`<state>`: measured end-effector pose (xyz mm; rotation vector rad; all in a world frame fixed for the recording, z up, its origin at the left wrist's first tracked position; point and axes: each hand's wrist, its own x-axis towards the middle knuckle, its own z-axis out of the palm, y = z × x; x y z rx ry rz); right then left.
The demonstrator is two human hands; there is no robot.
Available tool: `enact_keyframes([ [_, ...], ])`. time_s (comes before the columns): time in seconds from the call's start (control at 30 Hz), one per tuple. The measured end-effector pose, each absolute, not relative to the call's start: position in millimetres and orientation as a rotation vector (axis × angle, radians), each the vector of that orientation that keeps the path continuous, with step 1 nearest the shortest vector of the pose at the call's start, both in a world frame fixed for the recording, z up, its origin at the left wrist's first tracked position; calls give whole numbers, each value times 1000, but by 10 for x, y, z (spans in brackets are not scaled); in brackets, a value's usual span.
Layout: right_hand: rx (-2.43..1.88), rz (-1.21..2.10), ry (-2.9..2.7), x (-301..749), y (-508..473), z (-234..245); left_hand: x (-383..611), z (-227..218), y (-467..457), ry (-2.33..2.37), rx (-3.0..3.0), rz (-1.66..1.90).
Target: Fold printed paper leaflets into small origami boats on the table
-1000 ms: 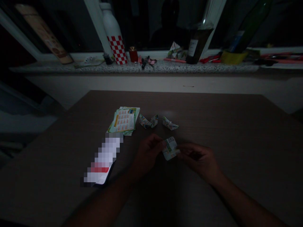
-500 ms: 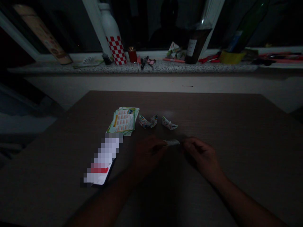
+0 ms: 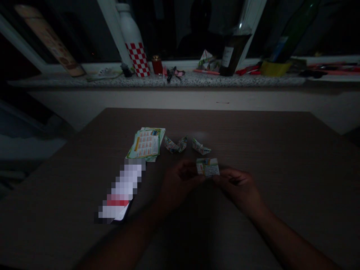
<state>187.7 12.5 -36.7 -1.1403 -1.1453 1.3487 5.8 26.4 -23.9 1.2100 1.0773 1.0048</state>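
Observation:
A small folded piece of printed paper [image 3: 208, 168] is held up above the table between both hands, its flat printed face turned towards me. My left hand [image 3: 180, 180] pinches its left side, thumb in front and fingers behind. At its lower right corner, my right hand [image 3: 239, 183] grips it between thumb and fingers. Just beyond the hands sit two folded paper shapes made of similar printed paper: a wide one [image 3: 176, 144] with two raised points on the left, and a boat-like one [image 3: 201, 146] on the right.
Left of the hands lie a stack of printed sheets [image 3: 146, 144] and a phone [image 3: 120, 191] with a lit, blurred screen. Behind the brown table [image 3: 253, 131], a stone windowsill [image 3: 191, 80] bears a checkered bottle [image 3: 137, 52], a dark bottle [image 3: 229, 52], a red jar [image 3: 157, 65] and pens.
The folded paper has turned from nearly edge-on to face me. My right hand, apart from it before, has moved left and now grips its right side.

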Motion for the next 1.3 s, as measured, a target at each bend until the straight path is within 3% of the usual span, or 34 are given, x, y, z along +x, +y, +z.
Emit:
enact_keyframes([
  [0.53,-1139,1396,-1211,1849,93,-335,29,-215,304,1088,1190,831],
  [1.3,-1186,1369,-1204,1828,107,-235,60,-258,274,1040,1245,910],
])
